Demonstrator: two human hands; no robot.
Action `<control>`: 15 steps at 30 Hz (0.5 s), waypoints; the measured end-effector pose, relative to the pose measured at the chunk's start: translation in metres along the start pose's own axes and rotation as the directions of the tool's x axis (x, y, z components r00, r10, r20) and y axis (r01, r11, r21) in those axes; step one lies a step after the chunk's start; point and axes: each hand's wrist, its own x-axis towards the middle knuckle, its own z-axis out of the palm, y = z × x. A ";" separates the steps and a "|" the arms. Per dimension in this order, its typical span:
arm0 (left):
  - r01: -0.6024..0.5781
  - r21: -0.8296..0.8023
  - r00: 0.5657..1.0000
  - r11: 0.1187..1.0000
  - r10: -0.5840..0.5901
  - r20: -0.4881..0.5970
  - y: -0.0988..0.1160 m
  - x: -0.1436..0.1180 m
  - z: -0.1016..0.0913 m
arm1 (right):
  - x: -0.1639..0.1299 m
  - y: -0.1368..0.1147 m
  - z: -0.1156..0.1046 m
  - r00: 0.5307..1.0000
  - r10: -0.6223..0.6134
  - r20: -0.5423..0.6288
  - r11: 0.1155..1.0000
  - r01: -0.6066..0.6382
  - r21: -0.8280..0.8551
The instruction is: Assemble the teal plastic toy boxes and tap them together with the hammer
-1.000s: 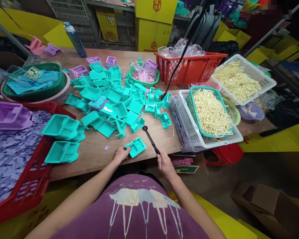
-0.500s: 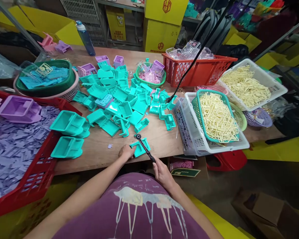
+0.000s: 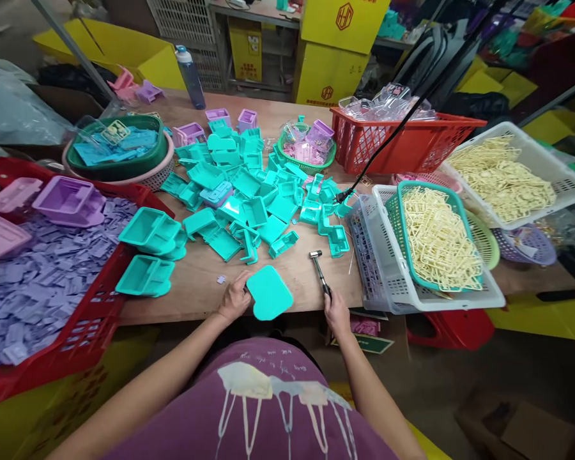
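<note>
Midway, by the look of it: the left hand point(image 3: 233, 300) grips a teal panel point(image 3: 269, 292) at the near edge of the table point(image 3: 196, 287), smooth side up; the right hand point(image 3: 336, 312) is closed round a small hammer point(image 3: 320, 271), head resting on the wood just right of the panel; a heap of teal parts point(image 3: 249, 191) beyond seems unworked, so much looks left to do.
</note>
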 end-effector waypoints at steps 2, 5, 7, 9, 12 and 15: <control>-0.244 -0.058 0.969 0.968 0.240 -0.066 0.005 -0.001 -0.008 | 0.006 -0.013 0.004 1.000 0.015 0.027 1.000 -0.016 0.025; -0.528 -0.095 0.841 0.844 0.505 -0.192 0.018 -0.002 -0.013 | 0.004 -0.053 0.022 0.982 0.007 0.190 0.994 -0.027 0.103; -0.564 -0.116 0.822 0.818 0.542 -0.174 0.028 -0.006 -0.019 | 0.000 -0.084 0.039 0.895 -0.004 0.446 0.969 -0.106 0.222; -0.523 -0.171 0.853 0.835 0.511 -0.111 0.035 -0.012 -0.030 | -0.001 -0.111 0.056 0.747 -0.063 0.662 0.891 -0.257 0.375; -0.320 -0.366 0.947 0.874 0.302 -0.105 0.036 -0.025 -0.061 | 0.006 -0.146 0.075 0.709 -0.183 0.682 0.771 -0.327 0.547; -0.098 -0.533 0.993 0.840 0.050 -0.104 0.023 -0.041 -0.097 | 0.011 -0.182 0.094 0.744 -0.269 0.612 0.798 -0.185 0.574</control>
